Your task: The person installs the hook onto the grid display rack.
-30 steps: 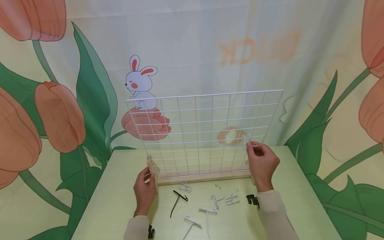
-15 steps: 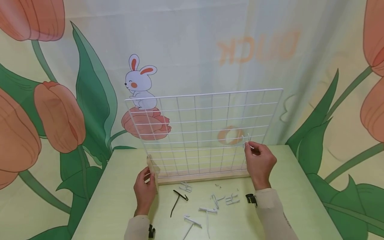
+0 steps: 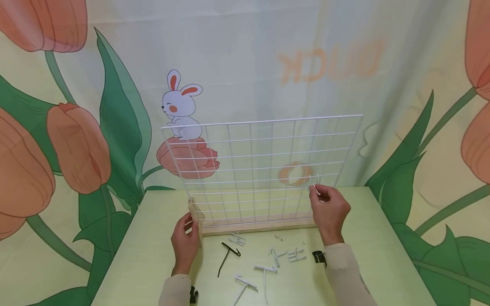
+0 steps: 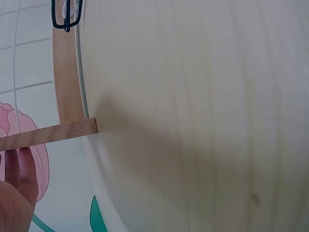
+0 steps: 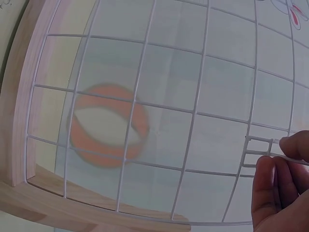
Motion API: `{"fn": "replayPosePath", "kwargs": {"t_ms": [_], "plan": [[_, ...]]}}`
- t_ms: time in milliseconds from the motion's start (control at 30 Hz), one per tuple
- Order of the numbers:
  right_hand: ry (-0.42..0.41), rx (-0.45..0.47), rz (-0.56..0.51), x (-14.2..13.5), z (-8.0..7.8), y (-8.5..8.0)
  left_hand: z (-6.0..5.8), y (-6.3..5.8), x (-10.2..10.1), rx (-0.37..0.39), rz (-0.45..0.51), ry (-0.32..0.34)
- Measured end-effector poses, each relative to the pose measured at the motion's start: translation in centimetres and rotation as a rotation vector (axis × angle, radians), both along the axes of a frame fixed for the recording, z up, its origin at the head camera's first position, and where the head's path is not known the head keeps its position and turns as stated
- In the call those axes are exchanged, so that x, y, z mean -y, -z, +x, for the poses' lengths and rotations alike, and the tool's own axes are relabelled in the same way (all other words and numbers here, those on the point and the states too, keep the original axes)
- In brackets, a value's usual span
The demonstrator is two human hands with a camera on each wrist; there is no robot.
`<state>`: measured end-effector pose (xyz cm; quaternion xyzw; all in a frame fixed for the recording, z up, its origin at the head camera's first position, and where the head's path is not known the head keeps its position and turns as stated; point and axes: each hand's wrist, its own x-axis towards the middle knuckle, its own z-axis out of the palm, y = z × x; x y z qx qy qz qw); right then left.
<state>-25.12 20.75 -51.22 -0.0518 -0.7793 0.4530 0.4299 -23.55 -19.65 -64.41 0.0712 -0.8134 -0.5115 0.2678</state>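
Observation:
A white wire grid panel (image 3: 260, 170) stands upright in a wooden stand (image 3: 260, 226). My left hand (image 3: 185, 242) holds the stand's left end; in the left wrist view its fingertips (image 4: 26, 164) rest against the wooden end piece (image 4: 53, 135). Thumb and fingers of my right hand (image 3: 330, 210) pinch a white wire hook (image 5: 258, 152) at the right part of the grid. The hook's prongs lie at the grid wires; whether they are hooked over them is hard to tell. Part of the hook is hidden by my right fingers (image 5: 265, 179).
In front of the stand lie a black hook (image 3: 229, 251), several white hooks (image 3: 265, 269), one of them a short double hook (image 3: 296, 255), and tiny bits (image 3: 278, 238) on the pale table (image 3: 130, 255). A printed curtain (image 3: 245, 63) hangs behind.
My right hand has shifted slightly left along the grid, still pinching the white hook. The left hand stays on the stand's end, and the hooks on the table have not moved.

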Motion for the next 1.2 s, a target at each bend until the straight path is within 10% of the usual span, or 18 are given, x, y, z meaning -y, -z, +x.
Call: {"fn": "replayPosePath", "kwargs": {"t_ms": [1200], "plan": [[-0.030,0.223,-0.048,0.4,4.3,4.9,-0.3,0.4,0.2,-0.030,-0.020,-0.005]]}}
